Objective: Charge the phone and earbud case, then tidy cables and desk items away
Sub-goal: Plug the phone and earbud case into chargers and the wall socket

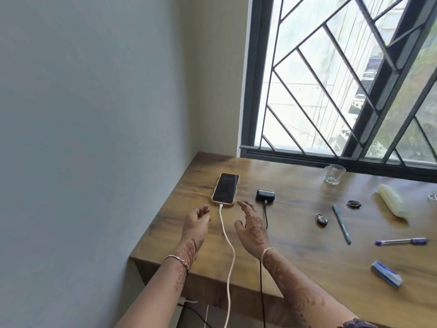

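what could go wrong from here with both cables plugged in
1. The white cable hangs off the desk edge between the left hand and right hand; a snag could drag the phone.
2. The black cable passes under the right hand; lifting that arm might yank the earbud case loose.

Left grip (196, 226) loosely curled, seemingly empty; right grip (252, 230) spread, hovering.

We can't read any txt here. The phone (225, 188) screen is dark w/ only a faint smear up top. Print on the blue-white pack (386, 273) is too blurred.
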`<state>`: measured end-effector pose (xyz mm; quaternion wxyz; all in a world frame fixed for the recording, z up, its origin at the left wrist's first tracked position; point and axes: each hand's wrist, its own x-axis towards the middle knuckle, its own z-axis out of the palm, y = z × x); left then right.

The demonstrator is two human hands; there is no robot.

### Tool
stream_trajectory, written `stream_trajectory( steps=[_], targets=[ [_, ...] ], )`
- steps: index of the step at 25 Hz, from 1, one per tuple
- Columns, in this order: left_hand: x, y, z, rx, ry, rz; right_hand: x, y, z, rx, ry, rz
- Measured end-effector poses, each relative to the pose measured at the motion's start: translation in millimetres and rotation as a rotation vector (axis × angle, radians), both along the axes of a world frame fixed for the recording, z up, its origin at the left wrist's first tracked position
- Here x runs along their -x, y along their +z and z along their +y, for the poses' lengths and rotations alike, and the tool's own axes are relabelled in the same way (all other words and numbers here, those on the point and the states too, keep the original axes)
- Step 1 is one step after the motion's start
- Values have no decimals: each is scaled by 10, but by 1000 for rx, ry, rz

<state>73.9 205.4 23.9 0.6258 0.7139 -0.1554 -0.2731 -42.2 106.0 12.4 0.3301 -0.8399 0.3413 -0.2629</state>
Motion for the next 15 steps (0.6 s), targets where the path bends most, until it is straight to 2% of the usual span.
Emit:
stream_trajectory(
  steps=[7,15],
  targets=[
    [-245,-105,-579,-11,113,70,-248,-129,-590,-114,86,118],
    [-508,-191,-959,-195,153,-35,-521,-276,-874,-119,5,184]
  ],
)
